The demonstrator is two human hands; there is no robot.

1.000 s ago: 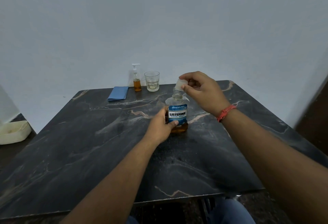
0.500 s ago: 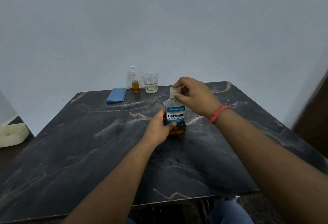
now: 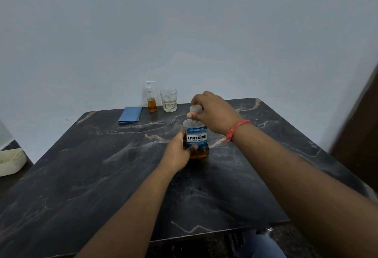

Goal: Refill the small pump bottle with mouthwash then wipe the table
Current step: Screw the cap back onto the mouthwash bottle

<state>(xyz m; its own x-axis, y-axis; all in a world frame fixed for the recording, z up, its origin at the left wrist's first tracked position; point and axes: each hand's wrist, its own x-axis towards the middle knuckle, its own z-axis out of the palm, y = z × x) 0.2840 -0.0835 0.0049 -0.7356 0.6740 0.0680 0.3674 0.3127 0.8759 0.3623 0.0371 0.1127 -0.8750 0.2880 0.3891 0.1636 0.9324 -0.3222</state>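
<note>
A dark marble-patterned table stands against a plain pale blue-grey wall, dimly and evenly lit.

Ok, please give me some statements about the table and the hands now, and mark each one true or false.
1. The left hand holds the mouthwash bottle at its side. True.
2. The right hand is on the cap. True.
3. The cloth lies under the glass. False: it lies apart, left of the pump bottle.
4. The pump bottle is full to its neck. False: amber liquid fills only its lower part.
5. The mouthwash bottle lies on its side. False: it stands upright on the table.
</note>
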